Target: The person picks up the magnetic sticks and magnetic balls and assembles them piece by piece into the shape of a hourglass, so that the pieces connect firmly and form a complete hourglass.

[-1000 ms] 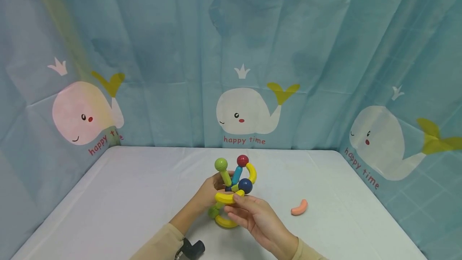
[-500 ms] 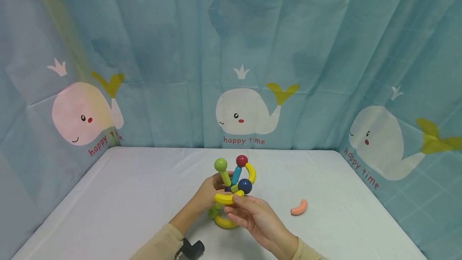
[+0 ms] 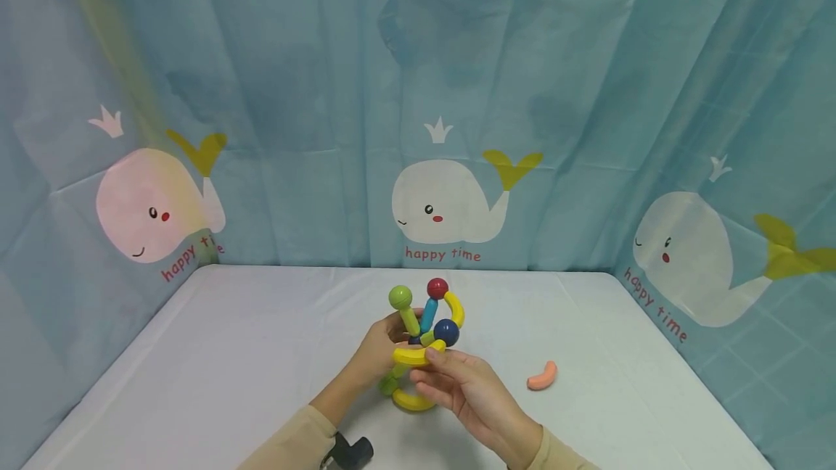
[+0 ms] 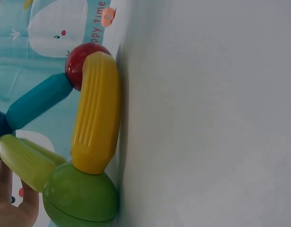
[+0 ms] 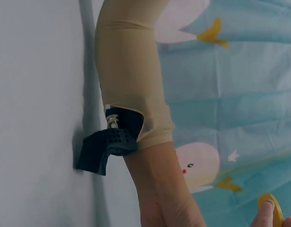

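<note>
A toy structure of magnetic sticks and balls stands in the middle of the head view. On top it has a light green ball [image 3: 400,297] and a red ball [image 3: 437,289]. A blue stick [image 3: 428,316] and a curved yellow stick [image 3: 455,309] meet at the red ball. My left hand [image 3: 374,349] holds the structure from the left, its fingertips partly hidden behind the sticks. My right hand [image 3: 482,396] pinches another curved yellow stick [image 3: 410,357] below the dark blue ball [image 3: 447,332]. At the bottom are a green ball [image 4: 81,196] and a third yellow stick [image 3: 413,401].
A curved pink stick [image 3: 542,376] lies on the white tabletop [image 3: 215,368], right of the hands. A black wrist mount [image 3: 353,451] sticks out under the left forearm. Blue whale-print curtain [image 3: 313,93] encloses the back and sides.
Over the last half second the pinched yellow stick and the dark blue ball have shifted slightly up and right with my right hand. Both hands keep their hold.
</note>
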Demonstrator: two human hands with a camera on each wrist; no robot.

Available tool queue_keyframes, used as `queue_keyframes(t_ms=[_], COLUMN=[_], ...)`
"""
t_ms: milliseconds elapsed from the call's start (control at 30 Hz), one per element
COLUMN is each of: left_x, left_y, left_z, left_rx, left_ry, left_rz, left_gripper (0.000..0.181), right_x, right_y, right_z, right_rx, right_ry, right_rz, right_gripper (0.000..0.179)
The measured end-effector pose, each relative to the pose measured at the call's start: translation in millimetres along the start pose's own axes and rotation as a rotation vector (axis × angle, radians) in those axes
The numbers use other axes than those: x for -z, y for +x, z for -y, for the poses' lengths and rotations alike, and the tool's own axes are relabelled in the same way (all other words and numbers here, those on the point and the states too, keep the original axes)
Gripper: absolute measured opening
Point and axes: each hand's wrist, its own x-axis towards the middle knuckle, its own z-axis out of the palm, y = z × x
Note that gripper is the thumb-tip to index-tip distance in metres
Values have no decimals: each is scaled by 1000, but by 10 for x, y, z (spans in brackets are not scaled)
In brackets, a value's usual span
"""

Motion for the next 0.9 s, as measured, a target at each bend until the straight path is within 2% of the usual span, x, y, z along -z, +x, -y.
queue_keyframes(t_ms=[300, 900], left_x=[-91, -78], left_y=[13, 22], left_z=[-13, -35], left_rx=[-13, 17], left_ry=[20, 1], left_rz=[-72, -23], left_gripper=[51, 55], right_x=[95, 105], right_y=[25, 22], right_z=[98, 105], right_rx=[3, -5], right_ry=[-48, -92], right_rz=[-19, 14], right_gripper=[44, 45])
